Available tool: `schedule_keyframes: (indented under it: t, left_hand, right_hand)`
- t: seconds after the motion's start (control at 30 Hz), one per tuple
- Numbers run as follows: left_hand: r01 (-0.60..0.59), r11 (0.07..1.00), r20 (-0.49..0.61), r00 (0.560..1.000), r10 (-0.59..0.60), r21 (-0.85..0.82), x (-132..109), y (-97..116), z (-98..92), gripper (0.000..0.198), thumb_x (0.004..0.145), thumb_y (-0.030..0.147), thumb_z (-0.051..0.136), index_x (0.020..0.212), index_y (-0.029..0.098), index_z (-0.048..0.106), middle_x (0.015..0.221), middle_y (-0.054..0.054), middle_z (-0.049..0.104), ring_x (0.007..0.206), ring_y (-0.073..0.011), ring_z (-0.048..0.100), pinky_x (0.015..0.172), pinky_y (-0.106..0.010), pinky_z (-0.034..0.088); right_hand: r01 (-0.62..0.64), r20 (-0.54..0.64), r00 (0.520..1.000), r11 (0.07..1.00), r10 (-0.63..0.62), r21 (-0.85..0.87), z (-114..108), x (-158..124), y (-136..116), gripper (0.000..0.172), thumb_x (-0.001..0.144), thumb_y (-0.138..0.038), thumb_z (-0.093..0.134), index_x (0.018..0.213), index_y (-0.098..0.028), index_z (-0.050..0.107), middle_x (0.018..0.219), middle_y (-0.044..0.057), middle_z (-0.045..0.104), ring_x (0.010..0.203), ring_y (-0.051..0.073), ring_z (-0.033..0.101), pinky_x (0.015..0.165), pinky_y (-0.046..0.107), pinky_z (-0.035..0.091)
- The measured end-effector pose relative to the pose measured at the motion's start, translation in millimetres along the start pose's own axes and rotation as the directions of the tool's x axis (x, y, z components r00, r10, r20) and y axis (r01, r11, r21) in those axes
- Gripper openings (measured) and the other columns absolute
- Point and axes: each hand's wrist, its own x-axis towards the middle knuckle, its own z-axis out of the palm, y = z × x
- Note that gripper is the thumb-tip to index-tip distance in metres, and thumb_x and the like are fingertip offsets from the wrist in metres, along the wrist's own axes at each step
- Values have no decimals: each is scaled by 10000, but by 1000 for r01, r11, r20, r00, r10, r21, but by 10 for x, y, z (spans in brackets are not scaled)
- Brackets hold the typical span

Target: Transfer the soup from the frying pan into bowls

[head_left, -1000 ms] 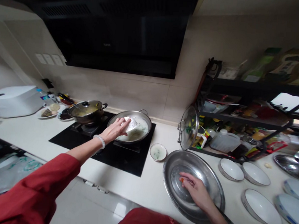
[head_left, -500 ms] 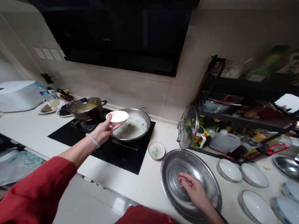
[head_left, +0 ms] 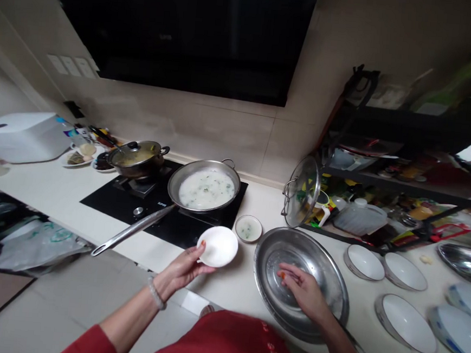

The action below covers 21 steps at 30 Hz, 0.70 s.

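White bowl (head_left: 220, 247), pinched at its rim by the left hand (head_left: 183, 270): from my distant seat I make out the thumb over the edge, fingers underneath. I take the steel pan (head_left: 175, 187) as landmark. Bowl hangs in the air on the pan's near side, a little right, apart from it, mouth up and leaning somewhat toward the camera. Round, so I get no long axis from it; the pan's own line is its long handle (head_left: 135, 229), running left and near, ending left of the hand. Relation that counts, as I judge it: the pale soup (head_left: 207, 189), green-flecked, lies inside the pan, ahead of the bowl and slightly left, and the left hand is clearly nearer to it. Right hand (head_left: 303, 290) is well right of the pan and nearer the camera, over the wide basin (head_left: 315, 253); fingers bent in toward the thumb. I cannot tell whether anything sits between them, or whether they touch metal. Small filled bowl (head_left: 248, 229) stands just right of the pan. Lidded pot (head_left: 134, 160) sits to the pan's left, slightly beyond.
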Motion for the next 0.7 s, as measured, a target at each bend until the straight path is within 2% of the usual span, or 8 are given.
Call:
schedule_keyframes:
  t: [0.1,0.2,0.4,0.53,0.6,0.63,0.7]
  left_hand:
    - [64,998,-15,998,-63,14,204,-358,-43,474,737,277,777,1101,41,586,960,-172,705,890,-311,707,605,-356,648]
    - [121,992,-64,991,-119,31,390,-591,-65,554,694,304,811,1118,50,561,880,-141,710,854,-299,715,583,-344,644]
    - [114,990,-34,993,-111,87,665,-784,-34,538,694,309,811,1115,82,563,918,-142,712,823,-260,717,592,-321,629]
    - [29,961,-56,998,-15,274,784,-834,-7,377,750,366,750,996,108,630,863,-117,717,777,-230,701,598,-303,595]
    - [-45,878,-49,996,77,477,811,-794,-27,335,762,421,715,883,112,666,795,-110,711,746,-241,689,598,-314,567]
    - [-97,792,-29,989,143,603,819,-745,-45,328,757,437,707,819,117,678,756,-107,704,739,-250,683,608,-319,552]
    - [-220,537,59,952,301,815,835,-587,-81,299,748,436,699,731,138,691,706,-98,691,756,-266,676,657,-322,521]
  right_hand:
    - [-35,51,998,998,33,47,14,31,1,384,626,-448,658,905,-194,730,882,102,746,829,255,693,763,398,568]
    - [-41,61,997,999,39,35,23,52,3,388,636,-448,646,921,-197,726,892,96,743,848,253,691,763,394,566]
    - [-68,67,995,998,67,10,20,38,33,400,642,-443,630,938,-191,727,917,98,743,850,250,691,761,386,564]
    - [-100,55,994,995,99,22,4,-1,61,392,636,-433,642,929,-188,730,902,101,743,849,254,692,768,394,566]
    - [-102,48,994,994,101,26,-5,-26,75,381,640,-429,645,926,-194,734,896,101,743,849,257,693,768,400,567]
    - [-101,44,994,995,100,27,-8,-40,81,376,639,-431,647,921,-199,736,893,100,743,847,260,694,763,403,569]
    - [-96,40,995,995,95,25,-12,-71,92,376,638,-441,651,915,-204,741,890,99,743,846,265,694,755,405,571]
